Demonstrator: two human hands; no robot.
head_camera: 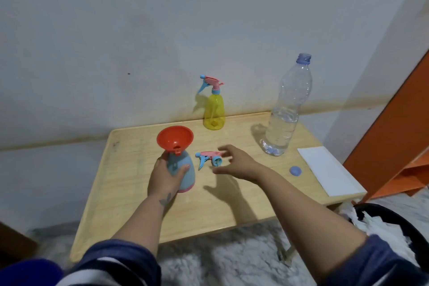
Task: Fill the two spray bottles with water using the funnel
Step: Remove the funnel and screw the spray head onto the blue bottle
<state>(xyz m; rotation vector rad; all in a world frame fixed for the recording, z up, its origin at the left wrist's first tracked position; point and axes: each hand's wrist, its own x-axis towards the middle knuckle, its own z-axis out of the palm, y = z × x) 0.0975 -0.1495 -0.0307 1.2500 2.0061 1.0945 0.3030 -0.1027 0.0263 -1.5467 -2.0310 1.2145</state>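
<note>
Spray bottles are the things I am watching: the light blue plastic spray bottle with a pink base [183,175] is standing on the pale wooden table [130,193], and my left hand [166,177] is wrapping around its body, thumb on the left side and fingers [183,168] on the front, so it is holding the bottle firmly. An orange plastic funnel [175,139] is sitting in the neck of this bottle, tilting a little toward me. The pink and blue trigger spray head [209,158] is lying on its side on the table just beside the bottle, on the right. My right hand [236,162] is hovering close to it with fingers spreading wide and holding nothing; whether the fingertips are touching the head, I cannot tell. The yellow transparent spray bottle [214,111] is standing at the far edge with its own trigger head on. The tall clear plastic water bottle [286,111] is standing uncapped at the right, partly filled. Its round blue cap [295,171] is lying near a white sheet [329,170].
</note>
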